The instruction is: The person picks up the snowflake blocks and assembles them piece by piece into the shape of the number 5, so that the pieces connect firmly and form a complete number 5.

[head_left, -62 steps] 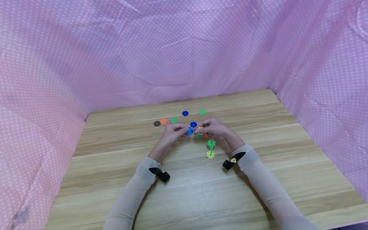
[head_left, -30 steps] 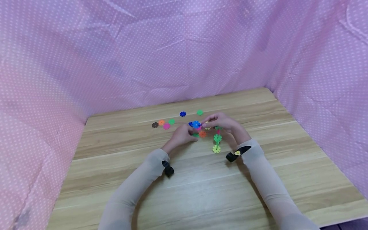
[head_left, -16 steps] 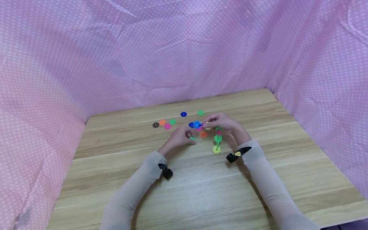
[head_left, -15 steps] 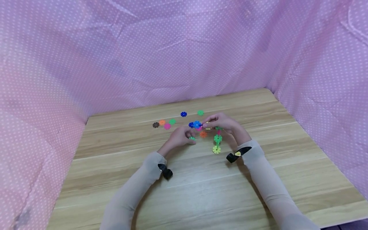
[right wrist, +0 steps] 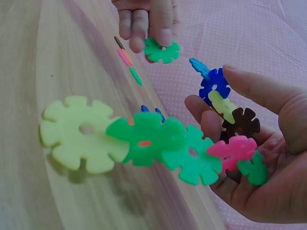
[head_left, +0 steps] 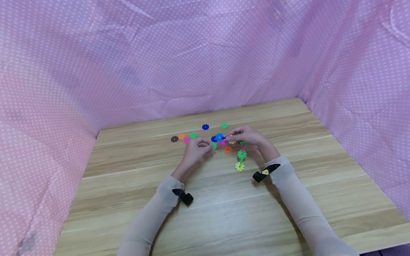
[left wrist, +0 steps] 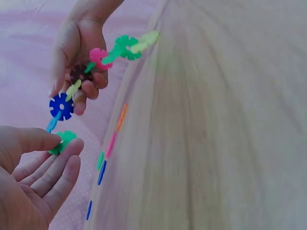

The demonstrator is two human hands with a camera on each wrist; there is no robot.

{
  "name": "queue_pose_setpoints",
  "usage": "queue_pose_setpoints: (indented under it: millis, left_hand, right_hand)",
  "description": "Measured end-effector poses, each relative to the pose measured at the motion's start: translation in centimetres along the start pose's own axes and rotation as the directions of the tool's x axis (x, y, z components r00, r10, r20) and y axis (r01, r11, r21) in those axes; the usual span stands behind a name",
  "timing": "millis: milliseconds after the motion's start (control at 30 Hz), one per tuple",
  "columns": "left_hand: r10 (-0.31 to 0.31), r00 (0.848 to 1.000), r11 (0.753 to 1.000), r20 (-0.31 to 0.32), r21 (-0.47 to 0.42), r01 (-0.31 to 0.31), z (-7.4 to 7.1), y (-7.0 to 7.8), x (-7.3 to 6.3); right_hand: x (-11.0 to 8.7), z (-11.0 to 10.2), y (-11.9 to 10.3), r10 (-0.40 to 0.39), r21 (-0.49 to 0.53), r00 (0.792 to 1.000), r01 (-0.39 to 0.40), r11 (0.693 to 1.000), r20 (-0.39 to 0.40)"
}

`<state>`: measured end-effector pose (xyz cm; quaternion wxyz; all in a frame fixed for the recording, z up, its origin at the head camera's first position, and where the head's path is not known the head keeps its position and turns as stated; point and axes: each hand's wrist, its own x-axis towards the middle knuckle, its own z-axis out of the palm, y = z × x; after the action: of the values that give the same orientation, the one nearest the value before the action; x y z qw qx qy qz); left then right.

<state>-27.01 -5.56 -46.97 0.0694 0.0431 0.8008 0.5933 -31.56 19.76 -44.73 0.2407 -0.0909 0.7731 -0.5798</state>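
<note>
My left hand [head_left: 194, 149] pinches a green notched linking disc [right wrist: 162, 51] between thumb and fingers, raised above the table. My right hand [head_left: 248, 137] holds a chain of linked discs, its thumb and fingers around the dark blue disc [right wrist: 214, 86] and the yellow disc [right wrist: 222, 106]. A light blue disc [right wrist: 199, 68] forms the chain's end nearest the left hand, a small gap from the green one. A brown disc [right wrist: 242, 123], a pink disc [right wrist: 233, 152] and several green discs follow. The other end, a pale yellow disc [right wrist: 84, 134], hangs toward the person.
Loose discs lie on the wooden table [head_left: 205, 213]: brown [head_left: 174, 139], orange [head_left: 181, 136] and green [head_left: 193, 135] at left, dark blue [head_left: 205, 127] and green [head_left: 224, 125] farther back. An orange-red disc [head_left: 227, 149] lies between the hands. A pink dotted curtain [head_left: 192, 71] surrounds the table.
My left hand left the light blue disc, reached down to a green disc on the table and lifted it. The right hand shifted slightly right with the chain, then stayed nearly still.
</note>
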Motion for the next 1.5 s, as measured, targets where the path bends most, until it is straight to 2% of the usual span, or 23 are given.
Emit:
queue_pose_setpoints:
  millis: [200,300,500,567,833,967,1133,1500]
  left_hand:
    - [0.032,0.996,0.997,-0.082,-0.062,-0.037,0.4,-0.1,-0.5]
    - [0.03,0.995,0.994,-0.097,-0.099,-0.04,0.4,-0.1,-0.5]
    - [0.047,0.994,0.993,-0.101,-0.107,-0.058,0.2,-0.2,-0.4]
    - [0.051,0.994,0.991,-0.099,-0.115,-0.062,0.3,-0.2,-0.4]
    - [-0.002,0.992,0.987,-0.127,-0.161,-0.018,0.3,-0.1,-0.4]
    - [0.005,0.989,0.993,-0.149,-0.116,-0.023,0.1,-0.3,-0.3]
    - [0.043,0.983,0.997,-0.176,-0.047,-0.052,-0.1,-0.7,0.0]
    - [0.052,0.982,0.998,-0.182,-0.016,-0.056,-0.3,-0.8,0.1]
  right_hand:
    - [0.0,0.9,-0.2,0.024,-0.007,1.0,-0.024,1.0,-0.014]
    - [0.0,1.3,-0.2,0.019,-0.002,1.0,-0.019,1.0,-0.012]
    - [0.3,2.0,-0.4,0.026,-0.031,0.999,-0.027,0.999,-0.035]
    - [0.3,2.2,-0.3,0.03,-0.008,0.999,-0.03,1.0,-0.035]
    - [0.5,2.9,-0.4,0.025,-0.023,0.999,-0.026,0.999,-0.034]
    - [0.6,3.2,-0.4,0.034,0.026,0.999,-0.033,0.999,-0.018]
    - [0.7,3.6,-0.4,0.025,0.101,0.999,-0.029,0.994,0.034]
    - [1.0,4.1,0.0,0.019,0.113,0.998,-0.025,0.993,0.053]
